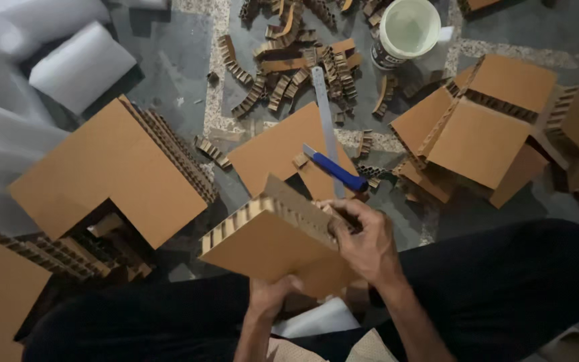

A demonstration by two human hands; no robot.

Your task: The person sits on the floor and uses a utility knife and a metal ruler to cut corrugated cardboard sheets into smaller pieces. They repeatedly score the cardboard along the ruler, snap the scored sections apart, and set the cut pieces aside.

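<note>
I observe honeycomb cardboard piece [269, 245] held over lap: left hand [268, 296] clasped under lower edge, right hand [364, 241] closed over right corner. Blue knife [335, 170] on floor beyond.

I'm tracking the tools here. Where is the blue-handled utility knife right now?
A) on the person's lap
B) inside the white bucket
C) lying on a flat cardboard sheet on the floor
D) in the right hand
C: the utility knife lies on the flat cardboard sheet, beside the metal ruler; both hands grip a honeycomb cardboard piece.

The light is dim and soft. The white rolls [68, 60] at far left look blurry. Shadows are dark near the legs [504, 281].
</note>
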